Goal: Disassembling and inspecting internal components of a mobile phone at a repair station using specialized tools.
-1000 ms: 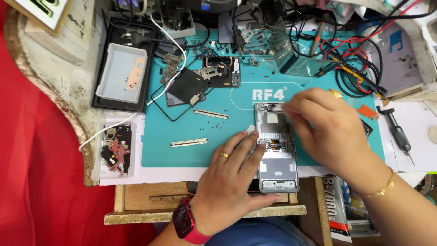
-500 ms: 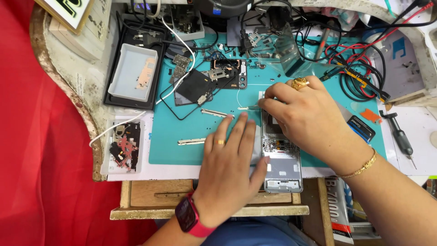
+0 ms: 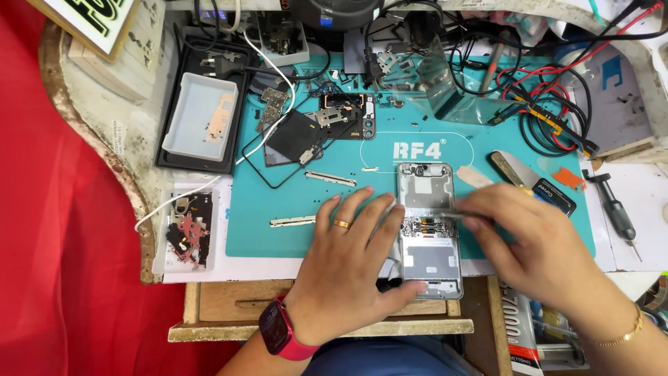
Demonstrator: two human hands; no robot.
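An opened phone frame point(image 3: 428, 230) lies on my teal mat point(image 3: 278, 202), long axis running away from me. My left hand point(image 3: 355, 264) lies spread, steadying its left edge and bottom corner. My right hand point(image 3: 536, 244), reaching in from the right, pinches thin tweezers point(image 3: 435, 215) over its middle.

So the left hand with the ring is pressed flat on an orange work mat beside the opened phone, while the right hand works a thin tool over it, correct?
Not quite: the work mat is teal, not orange, as the head view shows. The rest holds: the left hand, wearing a ring, lies flat beside the opened phone, and the right hand works a thin tool over it.
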